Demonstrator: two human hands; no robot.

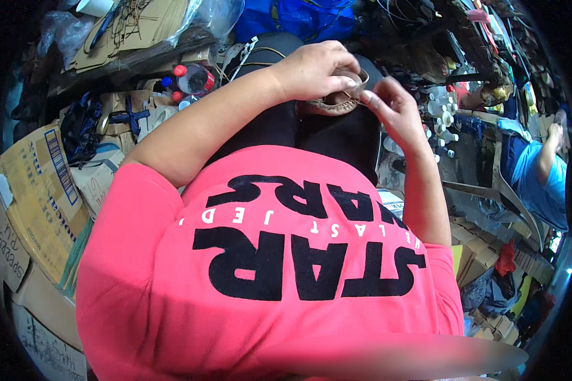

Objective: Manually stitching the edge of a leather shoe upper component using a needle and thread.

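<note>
A brown leather moccasin-style shoe point(332, 109) with a puckered seam rests above my dark-trousered lap. My left hand point(321, 68) grips its upper edge, with the thumb pressed over the opening and the fingertips curled behind. At the shoe's right side is my right hand point(395, 109), thumb and fingers closed together and slightly blurred. Whatever lies between those fingers is too small to make out. The shoe's underside and far part are hidden by my hands.
Cardboard boxes point(38, 184) are stacked at the left. Plastic bottles with red caps point(194, 79) lie beyond my left forearm. A blue plastic bag point(295, 19) sits ahead. Several small white bottles point(440, 114) stand right of my right hand. Another person in blue point(540, 181) is at far right.
</note>
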